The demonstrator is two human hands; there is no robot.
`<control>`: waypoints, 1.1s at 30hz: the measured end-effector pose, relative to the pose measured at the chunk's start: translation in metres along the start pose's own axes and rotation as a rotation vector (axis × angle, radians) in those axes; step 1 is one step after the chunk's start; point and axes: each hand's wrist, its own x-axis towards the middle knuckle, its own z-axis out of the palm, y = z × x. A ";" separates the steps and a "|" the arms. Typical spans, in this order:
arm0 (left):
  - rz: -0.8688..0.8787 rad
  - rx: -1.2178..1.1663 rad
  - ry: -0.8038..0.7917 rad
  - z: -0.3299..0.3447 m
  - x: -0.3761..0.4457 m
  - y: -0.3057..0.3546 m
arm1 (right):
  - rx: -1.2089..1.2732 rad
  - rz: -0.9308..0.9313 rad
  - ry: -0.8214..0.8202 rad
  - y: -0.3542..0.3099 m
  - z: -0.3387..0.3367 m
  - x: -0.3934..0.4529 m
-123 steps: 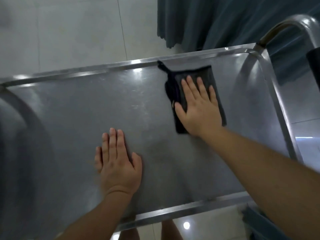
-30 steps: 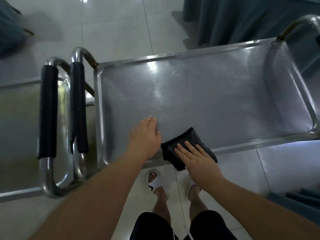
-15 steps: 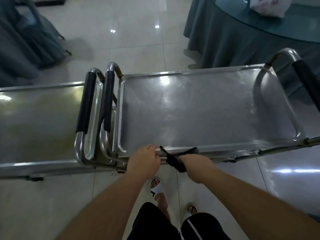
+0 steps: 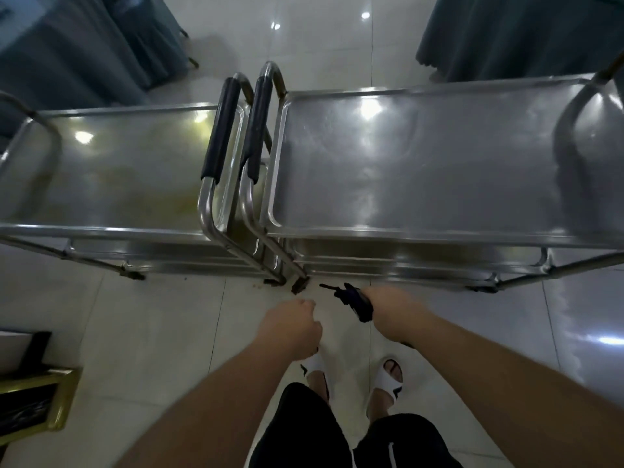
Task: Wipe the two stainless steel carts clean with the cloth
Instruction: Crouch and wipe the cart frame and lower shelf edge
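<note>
Head view | right hand [image 4: 393, 310] has lifted the dark cloth [image 4: 354, 300] off the right cart [image 4: 422, 163], bunched in its grip | left hand [image 4: 292, 327] curled, empty | left cart [image 4: 118, 170], yellow-stained, likely next.

2 carts side by side: left cart [image 4: 111, 170] w/ handle beside right cart [image 4: 422, 163].

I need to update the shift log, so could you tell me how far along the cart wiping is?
The right cart top looks streak-free, apparently done. In hand: the right hand grips the dark cloth off both carts; the left hand holds nothing. Left: the left cart, with yellowish smears.
</note>
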 end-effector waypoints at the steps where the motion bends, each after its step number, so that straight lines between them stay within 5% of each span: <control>1: 0.000 0.005 -0.005 0.004 0.001 -0.007 | 0.008 0.003 -0.004 -0.003 0.006 0.002; 21: -0.052 -0.049 -0.002 0.050 0.121 -0.107 | 0.187 0.101 0.209 -0.036 0.065 0.126; 33: -0.180 -0.594 0.232 0.090 0.258 -0.112 | 0.261 -0.048 0.390 0.015 0.077 0.232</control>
